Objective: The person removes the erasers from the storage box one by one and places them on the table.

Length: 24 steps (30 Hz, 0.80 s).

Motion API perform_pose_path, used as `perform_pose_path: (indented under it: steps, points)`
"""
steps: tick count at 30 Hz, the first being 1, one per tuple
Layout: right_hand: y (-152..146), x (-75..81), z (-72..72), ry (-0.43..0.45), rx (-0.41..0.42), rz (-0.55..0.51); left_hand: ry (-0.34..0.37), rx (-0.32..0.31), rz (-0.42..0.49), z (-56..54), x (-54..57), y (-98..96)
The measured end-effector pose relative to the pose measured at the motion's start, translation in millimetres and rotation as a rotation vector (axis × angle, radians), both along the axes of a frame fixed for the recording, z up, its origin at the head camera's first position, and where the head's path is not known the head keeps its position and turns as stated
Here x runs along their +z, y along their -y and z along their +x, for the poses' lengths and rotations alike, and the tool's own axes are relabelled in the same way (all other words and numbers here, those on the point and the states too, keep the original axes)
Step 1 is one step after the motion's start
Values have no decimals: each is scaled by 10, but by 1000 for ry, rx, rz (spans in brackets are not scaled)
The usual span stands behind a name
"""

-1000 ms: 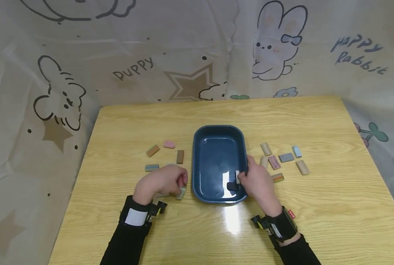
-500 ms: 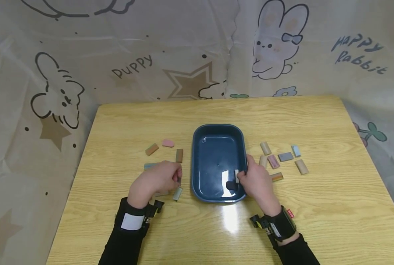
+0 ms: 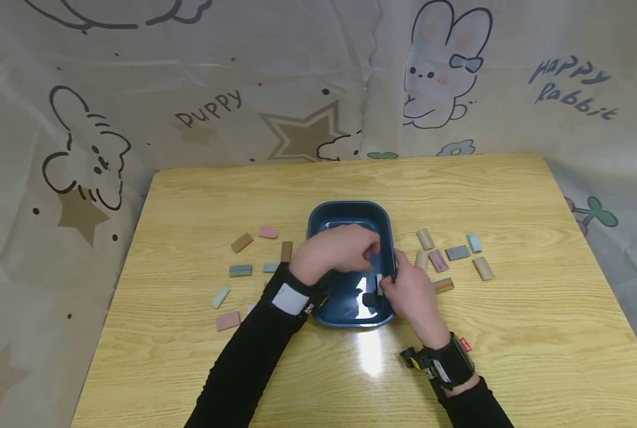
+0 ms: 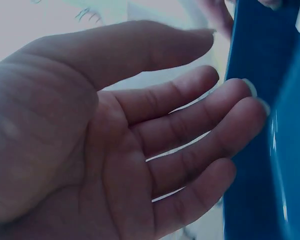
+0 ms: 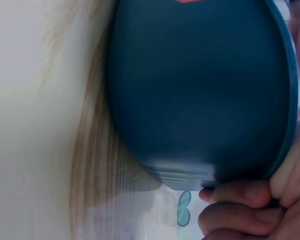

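A dark blue plastic tray [image 3: 350, 214] stands on the table. My left hand [image 3: 336, 251] is over it, palm toward the right side. In the left wrist view the left fingers [image 4: 190, 145] are loosely bent and the thumb stands apart, with nothing between them. My right hand [image 3: 413, 294] grips the tray's right wall, thumb on the inside; the right fingers [image 5: 240, 215] curl against the outside in the right wrist view. A small white block [image 3: 379, 284] sits inside by the right thumb, near a dark patch on the tray's floor.
Left of the tray lie several small eraser-like blocks, among them a pink one [image 3: 228, 321], a pale green one [image 3: 220, 296] and a brown one [image 3: 241, 242]. Several more lie right of it, including a grey one [image 3: 458, 252]. My left forearm covers part of the left group.
My left hand has left the blocks on the table's left side and moved right, over the tray. My right hand keeps its grip on the tray's wall.
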State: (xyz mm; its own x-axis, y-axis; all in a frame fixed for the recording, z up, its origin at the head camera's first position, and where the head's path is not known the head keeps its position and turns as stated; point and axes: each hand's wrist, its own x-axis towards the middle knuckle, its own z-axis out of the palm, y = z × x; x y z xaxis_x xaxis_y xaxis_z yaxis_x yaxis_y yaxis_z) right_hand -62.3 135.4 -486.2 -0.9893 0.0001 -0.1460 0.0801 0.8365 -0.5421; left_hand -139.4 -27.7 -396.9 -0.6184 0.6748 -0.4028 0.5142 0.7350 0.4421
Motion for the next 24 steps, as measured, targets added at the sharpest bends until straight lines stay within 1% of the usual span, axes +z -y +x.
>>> perform_pose_path:
  steps: [3, 6, 10, 13, 16, 18, 24]
  points:
    - [0, -4, 6, -8, -2, -2, -4, 1, -46, -78, -64, -218]
    - [2, -7, 13, -15, -2, 3, 12, 5, -115, -120, -152, -369]
    - [6, -10, 25, -34, 4, -1, 35, 9, -216, -132, -303, -472]
    - [11, -9, 29, -48, 7, -12, 35, 42, -257, -124, -413, -496]
    - [15, -6, 29, -49, 2, -18, 70, 88, -249, -123, -494, -487]
    - [17, -3, 27, -47, -3, -18, 113, 112, -227, -130, -525, -476]
    - [14, -17, 19, -45, -1, -12, 257, 115, -155, -159, -573, -440]
